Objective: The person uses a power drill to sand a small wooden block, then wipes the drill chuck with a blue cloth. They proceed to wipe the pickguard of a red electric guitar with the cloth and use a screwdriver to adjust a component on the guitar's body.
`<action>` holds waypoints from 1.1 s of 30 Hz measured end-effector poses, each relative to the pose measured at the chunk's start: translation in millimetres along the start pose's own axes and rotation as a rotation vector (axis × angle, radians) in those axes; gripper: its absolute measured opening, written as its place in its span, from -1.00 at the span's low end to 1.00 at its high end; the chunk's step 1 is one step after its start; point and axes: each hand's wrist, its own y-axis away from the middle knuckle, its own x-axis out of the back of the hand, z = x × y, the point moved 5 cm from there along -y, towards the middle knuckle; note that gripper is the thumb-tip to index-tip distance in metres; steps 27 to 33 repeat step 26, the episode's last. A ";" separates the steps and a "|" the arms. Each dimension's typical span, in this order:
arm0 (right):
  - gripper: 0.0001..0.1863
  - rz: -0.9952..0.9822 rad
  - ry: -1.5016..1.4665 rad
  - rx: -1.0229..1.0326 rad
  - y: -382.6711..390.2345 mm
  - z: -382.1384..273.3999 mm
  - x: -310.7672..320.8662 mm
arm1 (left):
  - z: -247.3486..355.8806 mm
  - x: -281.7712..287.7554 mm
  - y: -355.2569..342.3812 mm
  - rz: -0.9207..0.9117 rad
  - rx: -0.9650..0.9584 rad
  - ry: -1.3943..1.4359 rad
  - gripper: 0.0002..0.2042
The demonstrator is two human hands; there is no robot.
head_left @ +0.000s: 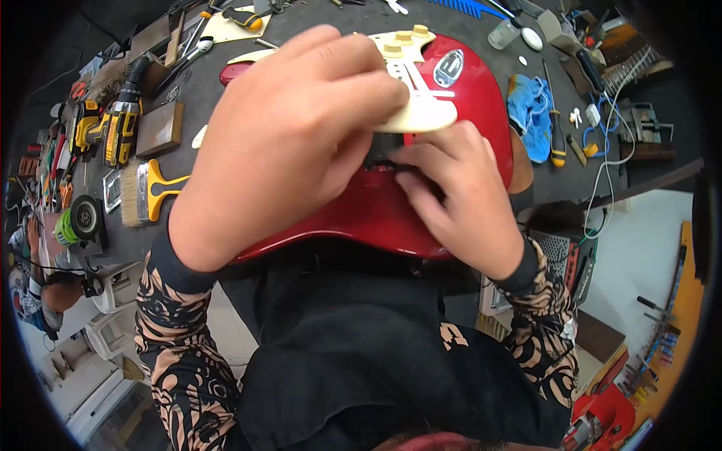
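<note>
A glossy red electric guitar body (353, 214) lies on the dark bench in front of me. My left hand (293, 135) grips the cream pickguard (425, 113) and holds it tilted up off the body. Several cream knobs (392, 49) and a switch slot show on the raised plate. Under its near edge, the fingers of my right hand (462, 188) are curled at a dark cavity (382, 161) in the body. Thumb and fingertips there are slightly blurred, and whatever they pinch is too small to make out. An oval metal jack plate (449, 68) sits on the body's far right.
To the left lie a yellow-black cordless drill (120, 124), a wide paintbrush (154, 192) and a wooden block (160, 128). A blue cloth (529, 113) and a screwdriver (556, 135) are at the right. A small bottle (504, 34) stands far right. Another person (56, 297) is at far left.
</note>
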 end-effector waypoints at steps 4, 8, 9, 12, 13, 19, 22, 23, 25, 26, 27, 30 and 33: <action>-0.79 0.049 0.167 0.067 -12.3 -13.3 -19.0 | -5.8 6.0 -9.7 0.016 -0.008 0.024 -0.69; -0.88 -0.005 0.229 0.040 -12.2 -15.5 -26.8 | -10.9 3.3 -8.9 0.012 0.094 0.094 -0.71; -0.90 0.020 0.211 0.045 -13.0 -15.0 -28.6 | -12.8 3.8 -8.4 0.011 0.069 0.110 -0.76; -0.92 0.066 0.177 0.042 -12.9 -11.3 -33.4 | -17.0 3.4 -9.6 0.021 -0.002 0.144 -0.86; -0.92 0.059 0.175 0.035 -13.6 -10.7 -33.5 | -15.3 3.0 -10.2 0.036 -0.020 0.141 -0.88; -0.87 -0.027 0.257 0.064 -20.4 -12.1 -34.6 | -1.2 12.9 -12.6 0.004 0.133 0.210 -0.89; -0.72 -0.214 0.278 0.064 -35.9 -8.1 -43.3 | -15.4 5.8 -0.6 0.052 0.093 0.146 -0.89; -0.60 -0.337 0.302 0.013 -41.2 -6.6 -39.2 | -17.3 4.2 -2.0 0.058 0.074 0.151 -0.89; -0.55 -0.540 0.300 -0.076 -48.1 -5.0 -35.6 | -19.7 1.2 -2.0 0.059 0.042 0.154 -0.89; -0.54 -0.598 0.290 -0.092 -50.9 -1.1 -35.8 | -19.4 2.7 -2.8 0.061 0.039 0.154 -0.89; -0.54 -0.598 0.290 -0.092 -50.9 -1.1 -35.8 | -19.4 2.7 -2.8 0.061 0.039 0.154 -0.89; -0.54 -0.598 0.290 -0.092 -50.9 -1.1 -35.8 | -19.4 2.7 -2.8 0.061 0.039 0.154 -0.89; -0.54 -0.598 0.290 -0.092 -50.9 -1.1 -35.8 | -19.4 2.7 -2.8 0.061 0.039 0.154 -0.89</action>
